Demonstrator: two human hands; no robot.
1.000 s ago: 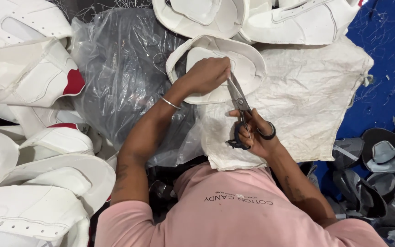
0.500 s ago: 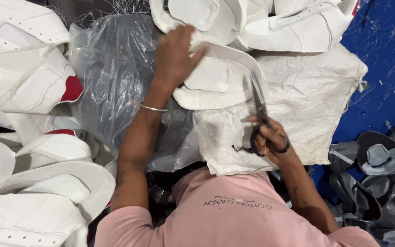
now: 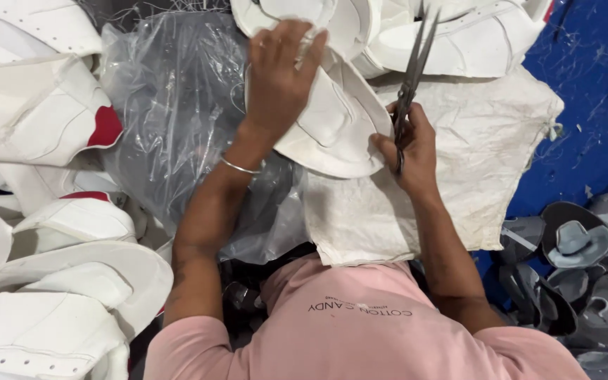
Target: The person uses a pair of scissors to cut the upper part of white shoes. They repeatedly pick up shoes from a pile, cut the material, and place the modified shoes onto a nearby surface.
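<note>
Here, left hand (image 3: 279,74) gripping white shoe upper (image 3: 332,123), right hand (image 3: 409,151) holding scissors (image 3: 413,70), clear plastic bag (image 3: 170,119) beside.

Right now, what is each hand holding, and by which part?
Left hand grips the white shoe upper by its top edge; right hand holds the scissors by the handles.

scissors (image 3: 411,77): metal | bag (image 3: 170,119): glossy plastic | sack (image 3: 473,155): rough woven cloth
</note>
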